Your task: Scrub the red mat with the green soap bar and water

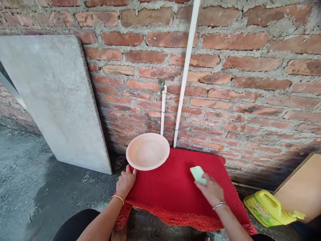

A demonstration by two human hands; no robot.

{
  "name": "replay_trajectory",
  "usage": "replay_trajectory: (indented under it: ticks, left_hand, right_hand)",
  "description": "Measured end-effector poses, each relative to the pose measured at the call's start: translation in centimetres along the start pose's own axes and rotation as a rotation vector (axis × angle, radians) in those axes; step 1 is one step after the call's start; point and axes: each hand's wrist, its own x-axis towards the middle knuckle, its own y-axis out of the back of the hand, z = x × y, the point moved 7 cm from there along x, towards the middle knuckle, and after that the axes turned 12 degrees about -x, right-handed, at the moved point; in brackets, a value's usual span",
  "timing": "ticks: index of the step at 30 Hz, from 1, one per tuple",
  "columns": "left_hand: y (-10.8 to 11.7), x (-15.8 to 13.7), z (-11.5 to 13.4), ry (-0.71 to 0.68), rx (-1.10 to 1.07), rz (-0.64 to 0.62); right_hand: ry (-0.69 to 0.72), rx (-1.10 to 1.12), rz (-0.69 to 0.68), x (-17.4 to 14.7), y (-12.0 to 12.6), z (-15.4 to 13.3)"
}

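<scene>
In my right hand (212,190) is a pale green bar of soap (198,174), pinched between thumb and fingers just above the red cloth (173,187). My left hand (126,182) lies at the cloth's left edge, fingers pointing forward and lying loosely apart. Its fingertips come close to the rim of a pale pink basin (148,167); whether they touch it I cannot tell. The basin stands at the back left corner of the cloth, with a few small specks inside. The cloth covers a low table and has a shaggy fringe along the front.
A brick wall (240,80) rises behind, with a tap (161,87) above the basin and a tall white pipe (187,67). A grey slab (57,97) leans at left. At right a yellow jug (269,208) lies on the floor beside a tan board (301,187).
</scene>
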Motion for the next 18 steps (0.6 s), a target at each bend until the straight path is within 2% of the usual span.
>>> replay_trajectory:
  ticks: [3,4,6,7,8,10,13,15,17,18]
  left_hand:
    - [-0.1,0.3,-0.4,0.004,-0.009,-0.013]
    - [-0.2,0.4,-0.5,0.005,-0.014,-0.017]
    - [-0.3,0.6,-0.8,0.008,-0.024,-0.025]
    - [-0.4,0.7,-0.8,0.008,-0.028,-0.027]
    - [-0.4,0.7,-0.8,0.006,-0.031,-0.027]
    - [-0.4,0.7,-0.8,0.004,-0.033,-0.024]
    - [-0.4,0.5,-0.5,0.024,-0.035,-0.033]
    - [-0.3,0.4,-0.3,0.038,-0.041,-0.043]
    - [-0.1,0.3,-0.1,0.044,-0.047,-0.048]
    - [0.0,0.2,-0.1,0.045,-0.048,-0.048]
  right_hand:
    - [0.334,0.027,0.022,-4.3,-1.0,-9.4]
    - [0.416,0.019,0.028,-5.5,-1.3,-11.7]
    - [0.485,0.001,0.035,-6.7,-1.8,-13.7]
    - [0.468,-0.005,0.037,-6.6,-1.9,-13.2]
    - [0.424,-0.011,0.036,-6.0,-1.9,-11.8]
    - [0.273,-0.030,0.024,-4.1,-1.8,-6.5]
    - [-0.046,-0.065,-0.050,-0.7,-1.2,4.6]
    - [-0.269,-0.071,-0.095,0.6,-0.5,11.0]
    - [-0.396,-0.054,-0.090,1.1,0.2,14.0]
    - [-0.405,-0.041,-0.074,1.0,0.3,13.9]
